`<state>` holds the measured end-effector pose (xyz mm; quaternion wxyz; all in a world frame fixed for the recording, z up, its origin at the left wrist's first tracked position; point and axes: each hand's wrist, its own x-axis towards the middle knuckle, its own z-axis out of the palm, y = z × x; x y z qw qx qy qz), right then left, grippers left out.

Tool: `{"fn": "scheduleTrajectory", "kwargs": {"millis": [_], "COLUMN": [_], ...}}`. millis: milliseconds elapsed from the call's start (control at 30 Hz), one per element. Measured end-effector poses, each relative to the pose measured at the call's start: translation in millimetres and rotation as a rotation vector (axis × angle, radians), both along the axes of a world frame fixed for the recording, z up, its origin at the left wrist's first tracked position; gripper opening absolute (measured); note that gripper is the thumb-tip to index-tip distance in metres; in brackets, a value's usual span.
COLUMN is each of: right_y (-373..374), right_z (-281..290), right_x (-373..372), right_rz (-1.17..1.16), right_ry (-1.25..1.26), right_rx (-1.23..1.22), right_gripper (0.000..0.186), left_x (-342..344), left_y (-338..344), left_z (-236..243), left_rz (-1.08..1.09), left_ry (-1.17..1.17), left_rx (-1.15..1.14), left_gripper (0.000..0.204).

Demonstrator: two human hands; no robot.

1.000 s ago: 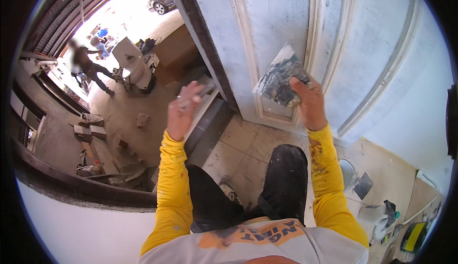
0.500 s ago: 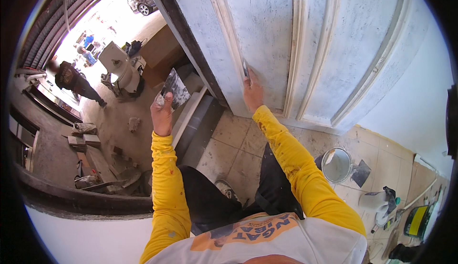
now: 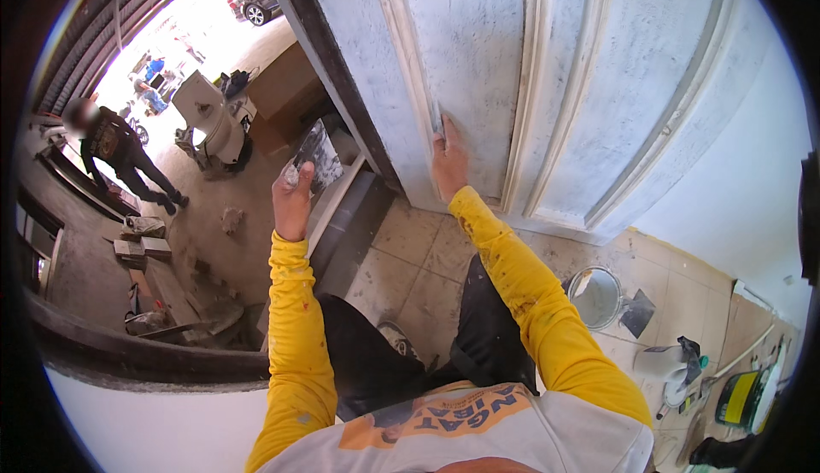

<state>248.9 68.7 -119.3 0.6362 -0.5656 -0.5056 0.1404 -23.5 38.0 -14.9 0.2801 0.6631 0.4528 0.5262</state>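
A pale, panelled door [image 3: 478,54] is framed by a dim garage-like space and a tiled floor [image 3: 408,234], where a bucket [image 3: 595,298] is set near the door's lower right corner. A second ago a smeared plate was held face-on by the right hand [image 3: 451,165]; now what appears to be a scraper [image 3: 438,120], nearly edge-on and partly hidden, is grasped there, at the left moulding [image 3: 408,50] near the door's lower left corner. By the left hand [image 3: 293,204], a smeared plate [image 3: 321,161] is clasped beyond the door's left edge. The moulding, it seems, is now being worked, with material kept close.
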Motion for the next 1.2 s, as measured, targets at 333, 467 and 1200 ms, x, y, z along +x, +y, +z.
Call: {"fn": "scheduleTrajectory", "kwargs": {"millis": [333, 467, 1200], "right_y": [19, -4, -22], "right_z": [-15, -44, -39], "right_x": [-12, 0, 16], "right_rz": [-0.074, 0.111, 0.113], "right_ry": [-0.095, -0.163, 0.026], "right_rx": [0.092, -0.056, -0.075], "right_gripper": [0.049, 0.048, 0.049], "left_x": [-10, 0, -14], "left_y": [-4, -11, -2], "left_z": [4, 7, -7], "left_rz": [-0.025, -0.02, -0.065], "left_ry": [0.044, -0.013, 0.043], "left_rx": [-0.044, -0.058, -0.114], "left_gripper": [0.029, 0.029, 0.03]}}
